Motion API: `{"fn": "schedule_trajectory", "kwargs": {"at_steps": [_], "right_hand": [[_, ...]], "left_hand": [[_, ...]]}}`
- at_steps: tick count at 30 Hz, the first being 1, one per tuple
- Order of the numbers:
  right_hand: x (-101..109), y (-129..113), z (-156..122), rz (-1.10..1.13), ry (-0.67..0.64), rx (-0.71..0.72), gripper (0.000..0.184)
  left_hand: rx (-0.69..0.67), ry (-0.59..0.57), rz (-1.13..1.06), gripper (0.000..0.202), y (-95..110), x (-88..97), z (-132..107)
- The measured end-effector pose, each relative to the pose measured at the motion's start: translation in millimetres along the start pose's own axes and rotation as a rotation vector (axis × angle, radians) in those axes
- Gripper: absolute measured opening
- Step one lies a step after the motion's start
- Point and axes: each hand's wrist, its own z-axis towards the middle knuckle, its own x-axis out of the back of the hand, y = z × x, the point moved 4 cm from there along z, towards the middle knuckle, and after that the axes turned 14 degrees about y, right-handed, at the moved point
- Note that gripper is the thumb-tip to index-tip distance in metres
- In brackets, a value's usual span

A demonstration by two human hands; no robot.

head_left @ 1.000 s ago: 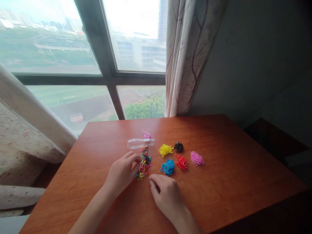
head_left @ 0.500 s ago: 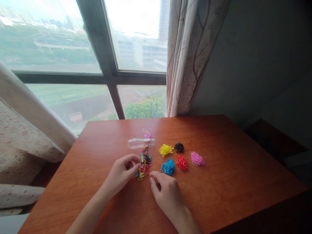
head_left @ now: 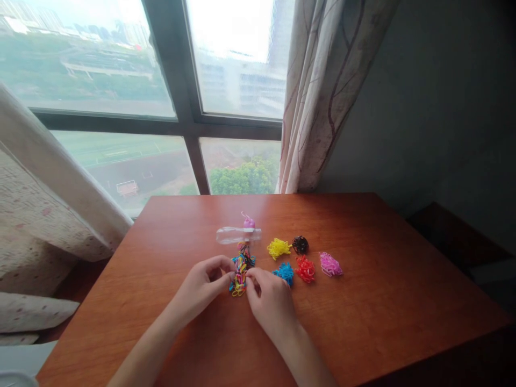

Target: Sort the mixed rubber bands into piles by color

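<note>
Head view, left hand (head_left: 205, 282) and right hand (head_left: 271, 301) pinched nearly closed, hold unclear, tangled multicoloured loops (head_left: 242, 265) between

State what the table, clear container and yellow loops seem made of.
Table: probably wood or veneer, satin; faint grain, soft window sheen. Clear container: likely plastic, glossy; see-through with pale highlights. Yellow loops: perhaps rubber, finish unclear; thin, curled strands.

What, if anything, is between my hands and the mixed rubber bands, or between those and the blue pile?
Nothing visible separates your left hand or right hand from the mixed rubber bands: both are right at them. Toward the blue pile, the right hand's fingers lie in between, in this view.
</note>
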Motion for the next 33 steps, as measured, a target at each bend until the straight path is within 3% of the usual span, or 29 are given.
{"fn": "schedule_trajectory", "kwargs": {"at_steps": [8,17,22,28,33], "right_hand": [[8.8,0.1,-12.8,-0.201,-0.05,0.021,0.012],[-0.4,0.3,-15.3,-0.241,-0.079,0.024,0.011],[-0.7,0.3,-15.0,-0.203,-0.031,0.02,0.013],[17.9,3.9,-9.4,-0.153,0.069,0.016,0.015],[50.2,33.8,11.5,-0.185,0.15,-0.058,0.019]], "left_hand": [[-0.191,0.149,0.322,0.019,5.4,9.9,-1.8],[-0.222,0.12,0.442,0.02,3.1,8.9,-8.8],[-0.222,0.11,0.461,0.021,1.9,8.9,-9.2],[-0.215,0.096,0.482,0.019,-1.0,8.2,-10.2],[-0.222,0.087,0.502,0.021,-1.8,6.7,-12.0]]}}
